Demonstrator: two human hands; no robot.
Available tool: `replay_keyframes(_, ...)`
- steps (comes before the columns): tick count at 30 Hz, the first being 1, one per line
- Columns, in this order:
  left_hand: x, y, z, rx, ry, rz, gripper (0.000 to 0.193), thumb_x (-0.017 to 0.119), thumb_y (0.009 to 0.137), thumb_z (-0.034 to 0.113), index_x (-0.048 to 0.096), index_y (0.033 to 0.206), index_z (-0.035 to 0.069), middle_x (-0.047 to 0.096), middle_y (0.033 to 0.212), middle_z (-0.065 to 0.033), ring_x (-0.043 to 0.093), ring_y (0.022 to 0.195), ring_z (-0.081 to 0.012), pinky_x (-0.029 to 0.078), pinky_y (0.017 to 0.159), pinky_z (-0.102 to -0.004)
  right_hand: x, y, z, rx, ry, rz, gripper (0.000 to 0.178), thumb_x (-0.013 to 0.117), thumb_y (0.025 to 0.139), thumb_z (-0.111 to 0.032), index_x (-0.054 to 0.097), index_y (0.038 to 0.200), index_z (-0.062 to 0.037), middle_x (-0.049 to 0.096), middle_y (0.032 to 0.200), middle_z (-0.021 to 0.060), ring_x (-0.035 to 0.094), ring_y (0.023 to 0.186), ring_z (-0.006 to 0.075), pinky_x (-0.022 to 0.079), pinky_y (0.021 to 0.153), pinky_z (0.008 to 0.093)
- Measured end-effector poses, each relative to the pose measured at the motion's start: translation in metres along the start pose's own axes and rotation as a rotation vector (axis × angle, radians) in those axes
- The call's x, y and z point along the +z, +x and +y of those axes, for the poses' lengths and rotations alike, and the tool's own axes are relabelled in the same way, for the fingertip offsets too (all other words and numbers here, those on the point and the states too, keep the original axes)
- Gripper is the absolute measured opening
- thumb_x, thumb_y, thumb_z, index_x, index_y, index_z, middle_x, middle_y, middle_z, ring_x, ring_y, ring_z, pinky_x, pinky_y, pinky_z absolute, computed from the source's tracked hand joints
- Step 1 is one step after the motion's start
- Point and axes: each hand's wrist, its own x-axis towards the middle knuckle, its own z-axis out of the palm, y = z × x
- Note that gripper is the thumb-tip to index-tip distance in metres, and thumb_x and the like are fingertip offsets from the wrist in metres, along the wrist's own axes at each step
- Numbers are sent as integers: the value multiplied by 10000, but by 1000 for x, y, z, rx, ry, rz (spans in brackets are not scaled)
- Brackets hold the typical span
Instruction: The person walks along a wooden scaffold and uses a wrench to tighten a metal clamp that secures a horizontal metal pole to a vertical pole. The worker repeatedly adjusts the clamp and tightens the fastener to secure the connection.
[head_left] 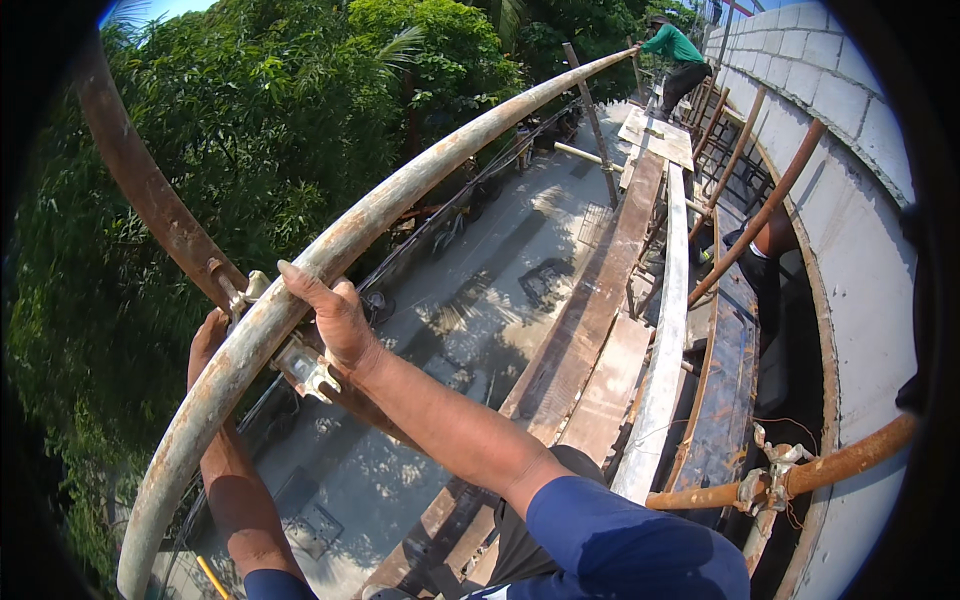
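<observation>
Block wall (850,150) on your right: pale grey masonry, rough joints. Scaffold deck below it is worn timber planks (600,330), long grain running away from you toward a person in a green shirt (675,50) at the far end. The guard-rail pipe (400,195) is round steel, rusty with flaking pale coating; its long axis runs from lower left by your knees up to the far right, parallel to the planks. A rusty upright tube (150,190) meets it at a metal clamp (300,365). Your right hand (335,315) wraps over the pipe at the clamp, fingers curled closed on it. Your left hand (208,340) sits behind the pipe, likely gripping it, fingers hidden.
</observation>
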Motion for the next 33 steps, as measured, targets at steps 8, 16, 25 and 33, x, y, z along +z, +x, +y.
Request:
replay_keyframes(8, 58, -11, 27, -166, -133, 112, 338, 644, 1012, 283, 709, 1152, -18, 759, 1011, -114, 714, 817, -166, 593, 773, -359, 2, -3, 0, 68, 50, -14, 348, 708, 979, -285, 617, 1161, -3, 657, 1073, 93, 657, 980, 177, 539, 912, 362)
replay_keyframes(16, 76, -13, 13, -75, -261, 207, 371, 669, 1013, 323, 698, 1215, 13, 737, 1065, -108, 696, 900, -172, 581, 801, -346, -2, 4, 4, 51, 73, 103, 328, 715, 977, -210, 622, 1220, -10, 642, 1085, 63, 649, 995, 178, 553, 911, 376)
replay_keyframes(25, 71, -13, 21, -165, -219, 283, 226, 661, 1005, 238, 727, 1082, 36, 715, 921, -56, 646, 783, -125, 522, 707, -276, -13, 6, 6, 34, 29, 67, 412, 664, 1006, -231, 593, 1319, 26, 642, 1192, 99, 648, 1084, 228, 537, 970, 423)
replay_keyframes(33, 73, -17, -6, 117, 173, 267, 208, 654, 1016, 151, 702, 1198, 61, 686, 995, -24, 604, 901, -77, 508, 794, -260, -18, 9, 10, -11, 7, 101, 459, 665, 1003, -220, 595, 1382, 30, 631, 1261, 91, 623, 1136, 203, 501, 1024, 390)
